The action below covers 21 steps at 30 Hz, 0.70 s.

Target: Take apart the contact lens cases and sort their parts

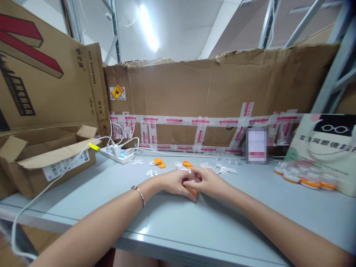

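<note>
In the head view, my left hand (176, 181) and my right hand (208, 180) meet above the middle of the table. Between their curled fingers is an orange plastic piece (194, 191), mostly hidden, so its full shape cannot be made out. A metal bracelet circles my left wrist. Just behind the hands lie orange round caps (186, 163) and white rings (178, 165). More orange caps (159, 162) sit to the left, beside small white parts (151, 173). Small white perforated pieces (222, 168) are spread behind my right hand.
Clear round cases with orange or white bases (310, 180) line the right side, before a printed bag (330, 148). Clear covers (226, 158) lie at the back. A power strip (116, 154) and open cardboard box (55, 159) occupy the left; a white cable crosses the table's edge.
</note>
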Tool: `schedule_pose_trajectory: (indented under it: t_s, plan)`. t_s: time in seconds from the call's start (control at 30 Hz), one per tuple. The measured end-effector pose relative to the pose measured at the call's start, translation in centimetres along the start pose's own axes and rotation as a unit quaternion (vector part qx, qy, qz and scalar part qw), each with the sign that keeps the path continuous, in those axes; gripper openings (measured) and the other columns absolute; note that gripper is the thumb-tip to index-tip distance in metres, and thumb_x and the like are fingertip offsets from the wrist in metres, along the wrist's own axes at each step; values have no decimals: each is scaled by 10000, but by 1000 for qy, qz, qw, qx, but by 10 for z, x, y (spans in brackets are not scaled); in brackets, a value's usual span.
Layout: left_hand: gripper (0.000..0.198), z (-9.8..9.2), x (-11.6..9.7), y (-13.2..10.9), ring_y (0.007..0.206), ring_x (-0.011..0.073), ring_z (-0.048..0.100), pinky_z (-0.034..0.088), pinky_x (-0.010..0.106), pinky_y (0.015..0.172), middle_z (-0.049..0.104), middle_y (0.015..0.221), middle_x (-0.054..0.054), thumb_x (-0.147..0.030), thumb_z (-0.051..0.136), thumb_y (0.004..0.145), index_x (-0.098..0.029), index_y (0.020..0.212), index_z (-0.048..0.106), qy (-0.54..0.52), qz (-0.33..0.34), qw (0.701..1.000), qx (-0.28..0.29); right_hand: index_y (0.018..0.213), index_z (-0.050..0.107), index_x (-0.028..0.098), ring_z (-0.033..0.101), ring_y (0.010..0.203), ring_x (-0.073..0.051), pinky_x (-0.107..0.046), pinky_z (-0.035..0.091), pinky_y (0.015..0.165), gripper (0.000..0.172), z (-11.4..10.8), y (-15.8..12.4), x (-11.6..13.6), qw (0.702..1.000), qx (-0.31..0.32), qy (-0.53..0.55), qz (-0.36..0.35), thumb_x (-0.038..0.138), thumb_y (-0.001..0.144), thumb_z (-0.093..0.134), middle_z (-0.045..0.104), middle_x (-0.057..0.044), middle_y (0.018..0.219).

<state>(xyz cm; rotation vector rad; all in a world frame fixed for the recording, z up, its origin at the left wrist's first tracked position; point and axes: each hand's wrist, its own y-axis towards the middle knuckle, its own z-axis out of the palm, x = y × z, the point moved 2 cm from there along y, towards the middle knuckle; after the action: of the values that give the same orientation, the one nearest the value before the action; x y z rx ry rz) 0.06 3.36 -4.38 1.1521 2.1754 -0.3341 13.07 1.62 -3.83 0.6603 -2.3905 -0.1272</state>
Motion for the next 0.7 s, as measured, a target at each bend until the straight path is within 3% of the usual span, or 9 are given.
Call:
schedule_pose_trajectory:
  t_s: [0.2,0.37,0.5,0.7]
  plan:
    - [316,1,-1,0,584,73,405,320,179,517,440,630,-54,-335,692,574,-143,732,497,-17,-6,1000,17,649,444,177,381,521,-86,-201,258,460,186,-7,-5,0,997,68,8,-38,342,676,525,438,44,569]
    - [304,3,-1,0,620,83,445,348,186,556,498,682,-39,-317,684,590,-148,774,511,-28,-11,999,31,695,462,183,375,525,-84,-195,266,454,116,-14,-10,2,992,110,5,-64,275,671,529,454,42,592]
    - [345,1,0,-1,627,97,470,351,199,558,502,679,-30,-409,667,591,-151,772,528,15,-51,998,43,779,502,192,388,573,-92,-201,297,503,115,-27,-12,10,991,94,-3,-97,252,684,520,456,33,646]
    - [424,1,-2,0,590,91,438,326,199,526,471,656,-34,-458,664,574,-155,830,514,35,-66,997,35,789,519,197,381,553,-93,-205,295,496,132,-36,-11,7,995,69,-8,-69,284,690,525,430,43,605]
